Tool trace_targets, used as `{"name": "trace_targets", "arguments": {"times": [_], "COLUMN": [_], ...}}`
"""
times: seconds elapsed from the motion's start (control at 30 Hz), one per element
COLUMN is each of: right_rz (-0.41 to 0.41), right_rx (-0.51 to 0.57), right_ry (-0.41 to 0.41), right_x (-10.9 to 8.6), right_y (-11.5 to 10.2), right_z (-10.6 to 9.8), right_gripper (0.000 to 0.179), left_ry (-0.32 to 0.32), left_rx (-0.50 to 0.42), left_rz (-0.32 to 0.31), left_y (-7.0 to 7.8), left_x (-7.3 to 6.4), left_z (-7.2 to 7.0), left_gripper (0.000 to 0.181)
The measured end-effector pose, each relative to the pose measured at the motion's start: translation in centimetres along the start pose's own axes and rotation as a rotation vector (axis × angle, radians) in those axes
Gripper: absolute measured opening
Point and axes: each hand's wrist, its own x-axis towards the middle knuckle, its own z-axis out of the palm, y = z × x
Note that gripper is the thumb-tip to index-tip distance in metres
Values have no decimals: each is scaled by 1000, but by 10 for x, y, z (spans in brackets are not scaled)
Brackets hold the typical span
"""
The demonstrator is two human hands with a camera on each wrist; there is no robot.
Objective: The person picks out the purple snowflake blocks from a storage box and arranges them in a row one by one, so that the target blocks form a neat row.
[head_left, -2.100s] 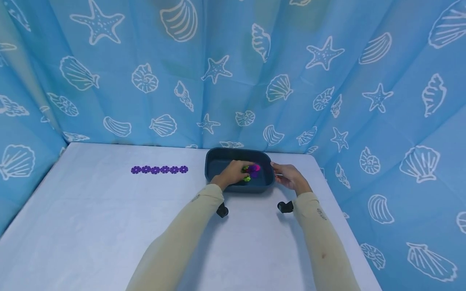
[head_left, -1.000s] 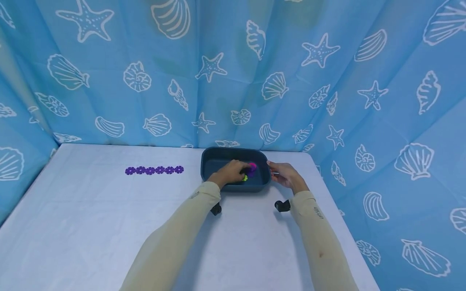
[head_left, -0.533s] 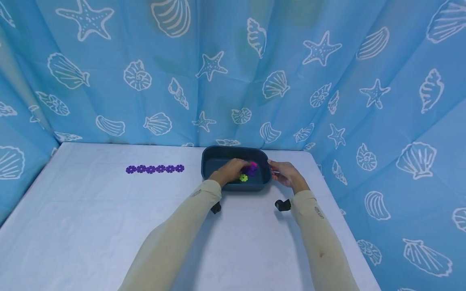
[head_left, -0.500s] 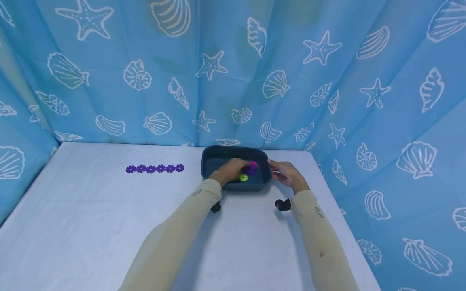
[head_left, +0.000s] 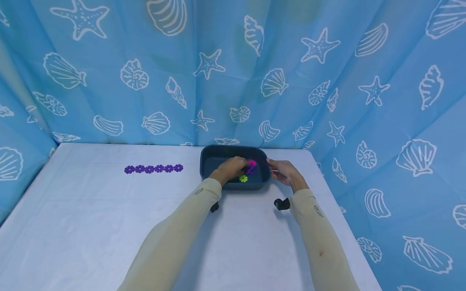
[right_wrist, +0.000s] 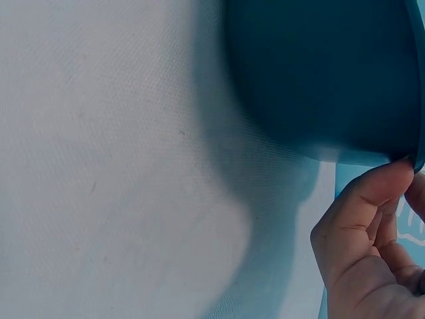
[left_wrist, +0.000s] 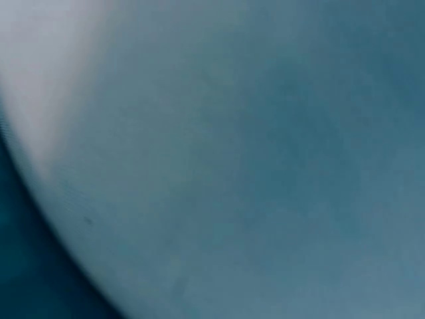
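A dark blue-grey plastic tub [head_left: 214,182] stands near the back of the table. My left hand [head_left: 231,167] reaches down into it, fingertips right at a small cluster of flower-shaped plastic discs. In the cluster, a pink disc [head_left: 252,163] shows behind purple discs [head_left: 250,169], and a lime-green disc [head_left: 243,178] lies in front. Whether the left fingers grip a disc I cannot tell. At the tub's right end, my right hand [head_left: 286,173] pinches the rim; the right wrist view shows the thumb [right_wrist: 392,179] pressed to the rim's edge. The left wrist view is only a blur.
Left of the tub, a row of several purple flower discs [head_left: 149,169] lies on the white-covered table [head_left: 109,226]. A blue curtain [head_left: 225,93] with seashell prints hangs behind and to the right. A black wrist-camera mount [head_left: 282,204] juts from the right sleeve.
The left fingers have shifted among the discs, so the lime-green disc shows more fully beside the hand. The right hand stays at the rim. The head view has shifted slightly.
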Motion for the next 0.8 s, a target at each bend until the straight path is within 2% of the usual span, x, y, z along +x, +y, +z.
{"name": "trace_targets", "arguments": {"times": [0.07,0.13,0.33,0.5,0.8], "right_rz": [-8,-12,-18,-18,-10], "right_rx": [-4,-8,-23,-28,-24], "right_ry": [1,2,10,13,16], "right_x": [0,1,1,1,2], "right_y": [1,1,0,-2,0], "right_z": [0,0,0,0,0], "right_gripper": [38,39,43,44,45], "left_ry": [9,13,12,8,14], "left_rx": [48,49,-116,-156,-96], "left_rz": [40,68,105,108,72], "left_y": [1,1,-2,-4,3], "left_x": [1,2,4,4,6], "left_z": [1,2,6,4,5], "left_gripper": [23,25,34,35,34]}}
